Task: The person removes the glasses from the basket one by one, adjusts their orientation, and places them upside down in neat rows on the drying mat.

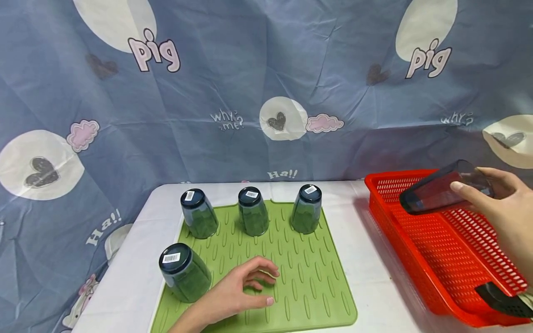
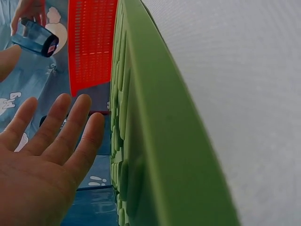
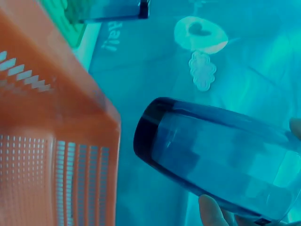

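My right hand (image 1: 497, 201) holds a dark blue drinking glass (image 1: 437, 189) near its rim, thumb on one side and fingers on the other. The glass lies tilted in the air over the red basket (image 1: 391, 231), its thick base pointing left and down. In the right wrist view that glass (image 3: 216, 155) is seen from the side, fingertips at its rim end. My left hand (image 1: 243, 289) hovers above the green mat (image 1: 308, 286), fingers loosely bent; the left wrist view shows its palm (image 2: 42, 174) empty. Several similar glasses (image 1: 187, 277) stand upside down on the mat.
Three upturned glasses line the mat's back edge: left (image 1: 200, 215), middle (image 1: 253, 212) and right (image 1: 306, 212). Barcode labels show on their bases. White cloth (image 1: 125, 277) covers the table, and a blue printed curtain (image 1: 233, 69) hangs behind it.
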A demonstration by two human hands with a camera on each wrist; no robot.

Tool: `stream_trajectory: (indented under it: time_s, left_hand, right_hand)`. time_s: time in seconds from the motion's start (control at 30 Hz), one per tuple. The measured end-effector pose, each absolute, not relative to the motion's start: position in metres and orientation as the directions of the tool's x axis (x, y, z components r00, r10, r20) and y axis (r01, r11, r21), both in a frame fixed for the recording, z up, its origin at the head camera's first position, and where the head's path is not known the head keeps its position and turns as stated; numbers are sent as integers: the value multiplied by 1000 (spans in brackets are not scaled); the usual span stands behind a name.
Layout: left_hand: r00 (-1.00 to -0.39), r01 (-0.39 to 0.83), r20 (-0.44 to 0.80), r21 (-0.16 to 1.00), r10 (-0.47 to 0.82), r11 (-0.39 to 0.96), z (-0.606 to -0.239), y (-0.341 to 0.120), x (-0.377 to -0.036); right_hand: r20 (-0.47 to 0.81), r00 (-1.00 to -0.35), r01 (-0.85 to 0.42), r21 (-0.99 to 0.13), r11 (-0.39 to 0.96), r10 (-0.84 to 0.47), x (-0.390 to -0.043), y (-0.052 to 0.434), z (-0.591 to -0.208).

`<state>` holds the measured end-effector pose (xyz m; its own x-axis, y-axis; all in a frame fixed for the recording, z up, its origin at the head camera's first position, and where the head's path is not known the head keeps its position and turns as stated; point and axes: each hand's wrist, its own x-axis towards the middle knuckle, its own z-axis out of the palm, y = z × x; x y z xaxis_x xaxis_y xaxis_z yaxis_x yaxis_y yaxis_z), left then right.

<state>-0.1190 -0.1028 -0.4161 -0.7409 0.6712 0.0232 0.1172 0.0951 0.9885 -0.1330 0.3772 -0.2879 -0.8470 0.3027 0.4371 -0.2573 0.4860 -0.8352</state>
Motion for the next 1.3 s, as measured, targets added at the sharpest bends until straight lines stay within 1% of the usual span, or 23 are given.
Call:
stream_trajectory:
  time_s: [0.03, 0.1, 0.2, 0.23, 0.27, 0.33, 0.43, 0.57, 0.8, 0.93, 1.0, 1.3]
  left_hand:
    - [-741, 120, 26, 988, 671, 95, -416, -103, -119]
    - [-743, 129, 32, 987, 669, 96, -417, -103, -120]
    - [-744, 139, 41, 986, 667, 94, -417, -103, -120]
    - [-745, 140, 42, 986, 666, 94, -417, -103, -120]
    - [-745, 142, 44, 985, 665, 94, -417, -103, -120]
    - [-747, 143, 46, 985, 664, 93, -417, -103, -121]
    - [-749, 150, 53, 984, 661, 91, -417, -103, -121]
    - [-752, 155, 56, 984, 657, 93, -417, -104, -121]
    - [-754, 137, 43, 986, 656, 93, -417, -105, -121]
    - [-755, 136, 42, 986, 655, 94, -416, -105, -122]
    - [-756, 140, 45, 986, 652, 94, -415, -105, -122]
    - [-759, 169, 64, 980, 648, 101, -415, -106, -121]
  right_hand:
    - [439, -847, -266, -838, 477, 300, -132, 375, -288]
    - [441, -846, -302, -860, 412, 301, -131, 372, -290]
    - [439, -846, -384, -896, 225, 303, -129, 366, -292]
    - [438, -847, -402, -898, 178, 302, -128, 364, -293]
    - [440, -846, -432, -897, 97, 301, -127, 363, -294]
    - [442, -848, -468, -884, -21, 293, -126, 360, -297]
    - [430, -856, -465, -883, -67, 286, -123, 354, -300]
    - [397, -868, -430, -901, -52, 298, -119, 346, -303]
    - [419, -872, -459, -880, -122, 255, -114, 331, -307]
    - [427, -871, -463, -878, -116, 245, -111, 322, -307]
    - [431, -870, -470, -871, -139, 241, -111, 317, -308]
    - [430, -862, -493, -837, -239, 269, -111, 290, -308]
